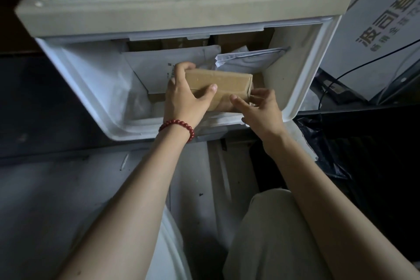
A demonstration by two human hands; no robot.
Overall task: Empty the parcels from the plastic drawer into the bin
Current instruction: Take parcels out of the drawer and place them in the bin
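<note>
Dim room, white drawer (95, 79) pulled open. Inside it, the left hand (184, 100) curls its fingers round one end of a brown box (218, 79); the right hand (261, 111) pinches the other end. Next, I think: lift it out to the bin.

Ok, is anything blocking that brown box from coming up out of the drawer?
Nothing visible. The left hand and right hand grip the box above the white mailers, with open space over the drawer.
</note>
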